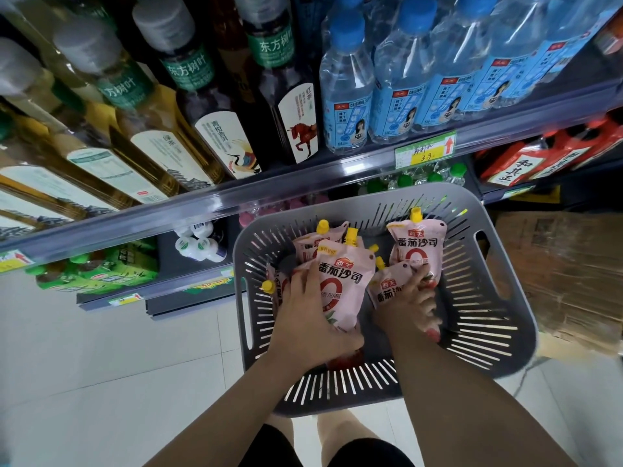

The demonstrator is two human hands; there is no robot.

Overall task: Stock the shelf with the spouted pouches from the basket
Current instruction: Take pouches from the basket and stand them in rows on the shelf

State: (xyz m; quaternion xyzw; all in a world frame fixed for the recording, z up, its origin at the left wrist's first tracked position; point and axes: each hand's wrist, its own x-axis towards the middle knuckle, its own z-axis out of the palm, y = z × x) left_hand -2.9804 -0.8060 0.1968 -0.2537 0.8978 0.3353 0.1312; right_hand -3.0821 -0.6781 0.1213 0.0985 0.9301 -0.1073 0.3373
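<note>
Grey basket (pixel 488 332): my left hand (pixel 310 315) curls its fingers round a pink pouch (pixel 340 281); my right hand (pixel 408 306) lies splayed, fingers nearly straight, on a second pouch (pixel 387 293).

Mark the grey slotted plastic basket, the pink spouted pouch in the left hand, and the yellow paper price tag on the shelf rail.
grey slotted plastic basket (pixel 344 401): head view, near outer wall.
pink spouted pouch (pixel 344 274): head view, front label.
yellow paper price tag (pixel 424 150): head view, tag centre.
</note>
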